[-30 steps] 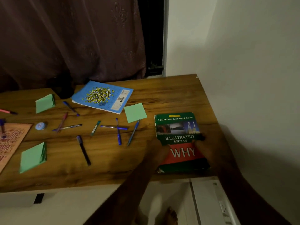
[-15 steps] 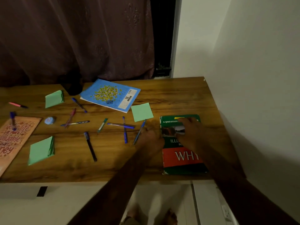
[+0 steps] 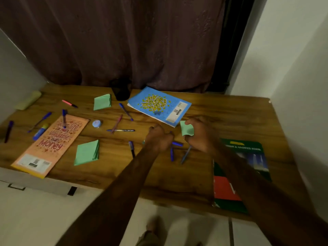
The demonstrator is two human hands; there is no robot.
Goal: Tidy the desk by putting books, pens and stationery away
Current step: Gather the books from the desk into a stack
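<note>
On the wooden desk (image 3: 221, 118) my left hand (image 3: 158, 137) lies curled over a blue pen (image 3: 177, 144), whose end sticks out to the right of the fist. My right hand (image 3: 200, 135) pinches a green sticky-note pad (image 3: 186, 129) between thumb and fingers, just in front of the blue notebook (image 3: 159, 105). Two more blue pens (image 3: 171, 154) (image 3: 185, 154) lie below the hands, a black marker (image 3: 131, 148) to their left. The green "WHY" book (image 3: 248, 157) lies at the right, partly under my right forearm.
An orange book (image 3: 53, 139) overhangs the front left edge. Two green note pads (image 3: 102, 102) (image 3: 87, 152), a round blue item (image 3: 96, 123) and several pens (image 3: 120, 130) are scattered left of centre. A black holder (image 3: 121, 91) stands by the curtain. A wall bounds the right.
Both hands left the green book and moved up and left to the pens and the sticky-note pad. The view swung left, showing more of the desk's left side.
</note>
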